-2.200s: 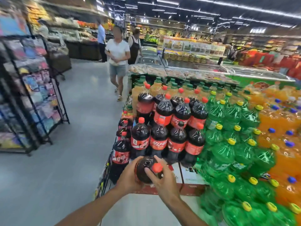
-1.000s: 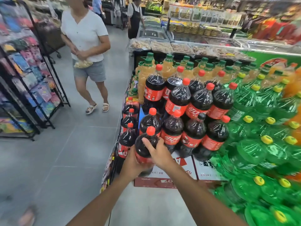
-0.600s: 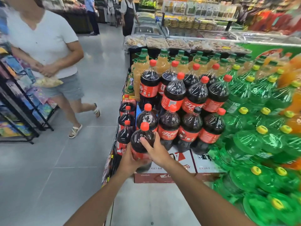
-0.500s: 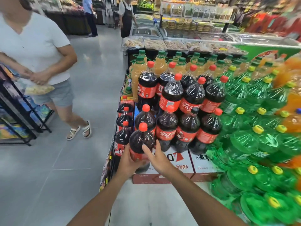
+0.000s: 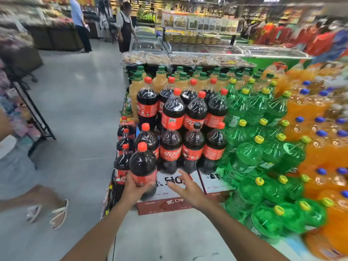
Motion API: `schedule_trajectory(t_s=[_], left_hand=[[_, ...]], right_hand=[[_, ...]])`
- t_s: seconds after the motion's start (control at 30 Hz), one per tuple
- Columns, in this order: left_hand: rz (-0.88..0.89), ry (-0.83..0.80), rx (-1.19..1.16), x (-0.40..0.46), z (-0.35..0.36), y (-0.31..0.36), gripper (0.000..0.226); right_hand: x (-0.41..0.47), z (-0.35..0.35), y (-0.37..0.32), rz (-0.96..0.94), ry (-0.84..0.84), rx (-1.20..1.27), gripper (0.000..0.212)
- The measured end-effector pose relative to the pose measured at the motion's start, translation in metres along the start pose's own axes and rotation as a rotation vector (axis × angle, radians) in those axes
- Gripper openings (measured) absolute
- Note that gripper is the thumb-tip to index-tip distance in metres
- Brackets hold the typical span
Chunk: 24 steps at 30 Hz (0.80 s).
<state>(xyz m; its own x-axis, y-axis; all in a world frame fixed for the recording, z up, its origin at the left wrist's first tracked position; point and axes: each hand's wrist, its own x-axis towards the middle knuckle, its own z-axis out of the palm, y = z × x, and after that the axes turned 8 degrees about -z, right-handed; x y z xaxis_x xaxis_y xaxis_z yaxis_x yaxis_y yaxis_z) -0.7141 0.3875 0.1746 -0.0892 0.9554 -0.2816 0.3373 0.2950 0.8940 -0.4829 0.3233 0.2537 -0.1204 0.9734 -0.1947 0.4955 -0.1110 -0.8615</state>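
— What are the hands doing?

— The left hand (image 5: 134, 189) wraps its fingers round the lower label of a cola bottle (image 5: 143, 164). The right hand (image 5: 188, 189) hovers just beside it, fingers spread, touching nothing.

— And where does that bottle sit?

— Upright at the front left corner of the display. Its base seems to rest on the white top of a closed carton (image 5: 169, 205), just ahead of the other cola bottles (image 5: 170, 147).

— So which step is this?

— I judge it the setting-down: one bottle being stocked into the front row. Next, the left hand should ease off only once the base sits flat and well in from the carton's edge, since that corner drops straight to the floor (image 5: 75, 110).

— What do the containers hold?

— Dark cola under red caps, with one black cap among them. To the right stand green bottles (image 5: 248, 153) with yellow caps, then orange bottles (image 5: 320, 147) with blue caps. Behind are pale juice bottles (image 5: 160, 82) with green caps. The carton is shut, so its contents cannot be told.
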Motion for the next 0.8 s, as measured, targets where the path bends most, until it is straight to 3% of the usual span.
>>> schedule_trajectory(t_s=[0.07, 0.17, 0.23, 0.33, 0.4, 0.57, 0.73, 0.8], left_hand=[[-0.057, -0.06, 0.071, -0.015, 0.001, 0.012, 0.107], [-0.165, -0.247, 0.184, -0.036, 0.007, 0.019, 0.075], [-0.2, -0.384, 0.326, -0.051, 0.012, 0.02, 0.082], [-0.103, -0.474, 0.453, -0.082, 0.024, 0.031, 0.047], [0.008, -0.453, 0.455, -0.096, 0.042, 0.038, 0.036], [0.416, -0.402, 0.704, -0.127, 0.1, 0.076, 0.067], [0.811, -0.461, 0.906, -0.17, 0.203, 0.109, 0.104], [0.91, -0.511, 1.0, -0.188, 0.25, 0.118, 0.101]], right_hand=[[-0.009, -0.016, 0.0, -0.023, -0.012, -0.046, 0.093], [-0.024, -0.04, 0.005, -0.056, -0.007, -0.114, 0.093], [-0.039, -0.055, 0.008, -0.07, 0.003, -0.133, 0.095], [-0.065, -0.075, 0.021, -0.069, 0.017, -0.138, 0.097], [-0.085, -0.089, 0.031, -0.076, 0.032, -0.165, 0.094], [-0.154, -0.138, 0.064, -0.057, 0.075, -0.185, 0.07], [-0.238, -0.188, 0.134, -0.004, 0.184, -0.308, 0.087], [-0.277, -0.209, 0.164, 0.024, 0.236, -0.352, 0.089]])
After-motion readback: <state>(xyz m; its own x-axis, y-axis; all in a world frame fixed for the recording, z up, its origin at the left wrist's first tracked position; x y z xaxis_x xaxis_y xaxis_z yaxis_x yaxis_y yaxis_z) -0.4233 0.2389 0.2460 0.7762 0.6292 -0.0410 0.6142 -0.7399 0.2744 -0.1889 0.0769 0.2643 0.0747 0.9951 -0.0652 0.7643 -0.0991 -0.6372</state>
